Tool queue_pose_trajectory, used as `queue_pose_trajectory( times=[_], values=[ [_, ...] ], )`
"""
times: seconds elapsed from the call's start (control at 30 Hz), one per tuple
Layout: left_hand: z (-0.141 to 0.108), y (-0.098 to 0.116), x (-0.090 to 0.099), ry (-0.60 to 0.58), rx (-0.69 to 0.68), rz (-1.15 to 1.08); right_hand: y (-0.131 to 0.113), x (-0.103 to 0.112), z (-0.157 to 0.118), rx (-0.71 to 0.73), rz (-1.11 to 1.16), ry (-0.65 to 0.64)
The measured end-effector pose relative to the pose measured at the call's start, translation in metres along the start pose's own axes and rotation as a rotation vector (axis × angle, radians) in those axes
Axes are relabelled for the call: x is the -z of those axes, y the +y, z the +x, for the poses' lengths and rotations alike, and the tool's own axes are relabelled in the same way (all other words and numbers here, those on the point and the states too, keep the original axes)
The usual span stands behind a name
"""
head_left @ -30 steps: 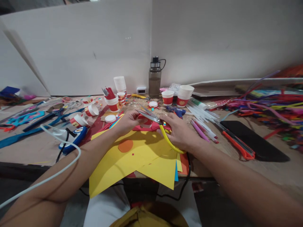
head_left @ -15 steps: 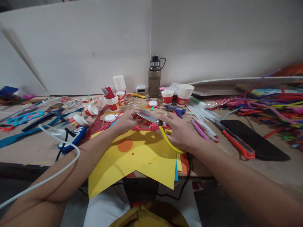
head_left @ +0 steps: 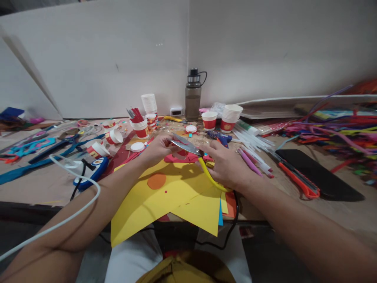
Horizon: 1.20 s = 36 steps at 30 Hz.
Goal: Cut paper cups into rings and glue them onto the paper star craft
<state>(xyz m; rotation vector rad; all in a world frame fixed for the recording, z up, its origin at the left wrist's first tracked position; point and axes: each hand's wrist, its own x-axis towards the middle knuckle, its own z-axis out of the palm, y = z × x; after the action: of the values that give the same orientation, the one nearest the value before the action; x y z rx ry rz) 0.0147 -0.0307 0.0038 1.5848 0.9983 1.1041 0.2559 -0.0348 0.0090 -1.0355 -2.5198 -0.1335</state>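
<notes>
My right hand (head_left: 225, 163) is closed around the yellow handles of a pair of scissors (head_left: 212, 181). The metal blades point left, parted a little, toward my left hand. My left hand (head_left: 159, 149) pinches a small piece of red paper (head_left: 183, 143) by the blades; the fingers partly hide it. Below both hands lie yellow paper sheets (head_left: 141, 204), with an orange paper circle (head_left: 156, 181) and a tiny red scrap on top. More red paper (head_left: 176, 158) lies just beyond the yellow sheets.
Paper cups (head_left: 231, 118) and a water bottle (head_left: 193, 102) stand at the back. On the right are a red utility knife (head_left: 299, 181), a black phone (head_left: 321, 173) and pipe cleaners (head_left: 338, 133). A glue gun (head_left: 219, 137) lies beyond my right hand. A white cable (head_left: 97, 192) crosses my left forearm.
The view has shifted very slightly. Both hands and the scissors stay almost in place, with only a small movement around the blades and the red paper.
</notes>
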Motion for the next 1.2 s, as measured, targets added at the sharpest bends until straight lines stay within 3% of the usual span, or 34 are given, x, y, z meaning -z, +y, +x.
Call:
queue_pose_trajectory(
  times=[0.47,0.7,1.2],
  values=[
    [0.001,0.001,-0.001,0.063,-0.048,-0.093,-0.002,0.000,0.000,-0.024,-0.048,0.026],
    [0.006,-0.006,0.001,0.130,-0.072,-0.214,-0.005,0.003,0.001,-0.041,0.077,0.016],
    [0.002,-0.006,-0.007,0.083,-0.007,-0.142,-0.001,-0.001,0.001,-0.029,0.148,-0.027]
  ],
)
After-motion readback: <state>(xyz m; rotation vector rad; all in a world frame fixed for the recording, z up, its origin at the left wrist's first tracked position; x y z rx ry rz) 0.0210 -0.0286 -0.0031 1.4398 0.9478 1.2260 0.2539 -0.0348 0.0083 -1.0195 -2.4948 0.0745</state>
